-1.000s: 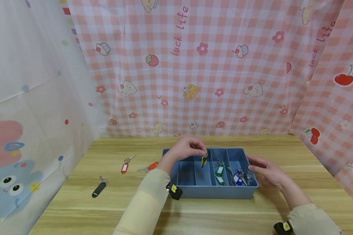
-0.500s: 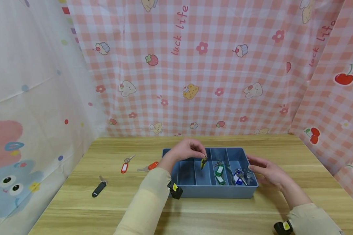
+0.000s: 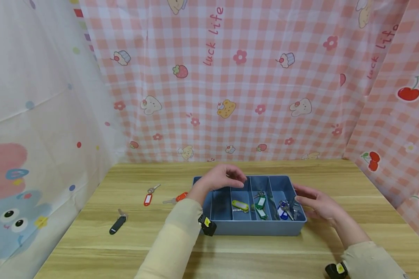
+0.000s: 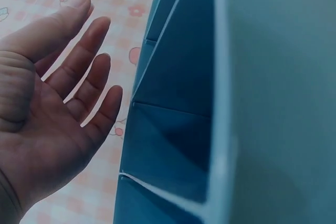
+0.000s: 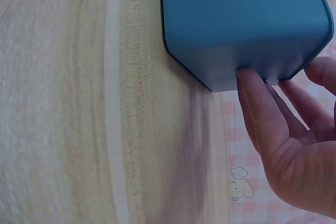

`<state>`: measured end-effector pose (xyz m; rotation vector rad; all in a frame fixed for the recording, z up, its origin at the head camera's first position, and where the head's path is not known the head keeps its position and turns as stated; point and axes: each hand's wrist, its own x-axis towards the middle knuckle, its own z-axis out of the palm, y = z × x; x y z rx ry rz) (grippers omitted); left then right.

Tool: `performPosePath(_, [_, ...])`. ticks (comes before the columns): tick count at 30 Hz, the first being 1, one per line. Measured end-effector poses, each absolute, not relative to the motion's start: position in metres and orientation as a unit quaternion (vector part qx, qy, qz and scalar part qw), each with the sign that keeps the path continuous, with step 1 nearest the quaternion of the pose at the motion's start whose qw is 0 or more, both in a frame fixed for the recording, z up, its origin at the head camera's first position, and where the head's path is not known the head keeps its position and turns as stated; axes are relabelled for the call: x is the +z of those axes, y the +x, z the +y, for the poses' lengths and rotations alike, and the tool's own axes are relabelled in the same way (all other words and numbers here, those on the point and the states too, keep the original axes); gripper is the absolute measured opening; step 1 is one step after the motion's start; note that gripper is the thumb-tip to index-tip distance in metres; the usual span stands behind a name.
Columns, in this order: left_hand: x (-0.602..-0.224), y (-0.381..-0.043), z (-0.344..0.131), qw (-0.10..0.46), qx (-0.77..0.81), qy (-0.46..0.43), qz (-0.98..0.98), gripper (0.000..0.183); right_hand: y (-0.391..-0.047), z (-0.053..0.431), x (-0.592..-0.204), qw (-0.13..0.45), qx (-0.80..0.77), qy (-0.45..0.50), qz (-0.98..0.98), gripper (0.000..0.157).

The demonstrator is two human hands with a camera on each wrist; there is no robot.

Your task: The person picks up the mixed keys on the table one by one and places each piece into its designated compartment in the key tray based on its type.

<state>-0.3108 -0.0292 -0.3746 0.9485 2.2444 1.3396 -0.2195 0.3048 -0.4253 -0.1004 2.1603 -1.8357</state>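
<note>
My left hand (image 3: 227, 176) hovers over the back of a blue divided box (image 3: 251, 228). Its fingers are spread and hold nothing, as the left wrist view shows. Below it, a key with a yellow tag (image 3: 240, 204) lies in the middle compartment. Green-tagged keys (image 3: 260, 202) lie in the compartment to the right, and blue-tagged keys (image 3: 283, 210) in the rightmost one. The two left compartments hold no keys in sight. My right hand (image 3: 317, 203) rests against the box's right end, fingertips touching the outer wall and thumb at the rim.
Left of the box on the wooden table (image 3: 101, 255) lie a red-tagged key (image 3: 148, 199), a second red-tagged key (image 3: 181, 197) close to my left forearm, and a black-tagged key (image 3: 118, 224). A pink checked cloth (image 3: 202, 89) hangs behind the table.
My left hand has let go of the yellow-tagged key, which dropped from its fingertips into the middle compartment. The right hand and the box stay in place.
</note>
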Motion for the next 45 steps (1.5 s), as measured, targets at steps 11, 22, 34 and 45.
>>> performPosePath(11, [-0.371,-0.306,-0.036,0.151,0.461,0.369,0.793,0.031,-0.219,0.305,-0.427,0.144,-0.621,-0.032,0.770,0.065])
performPosePath(22, [-0.371,-0.293,-0.054,0.118,0.473,0.382,0.785,0.035,-0.219,0.305,-0.426,0.145,-0.624,-0.030,0.767,0.066])
performPosePath(34, [-0.378,-0.282,-0.071,0.082,0.450,0.388,0.800,0.045,-0.219,0.305,-0.426,0.143,-0.620,-0.033,0.771,0.066])
performPosePath(45, [-0.386,-0.274,-0.084,0.028,0.465,0.369,0.804,0.049,-0.219,0.305,-0.426,0.138,-0.622,-0.040,0.769,0.066])
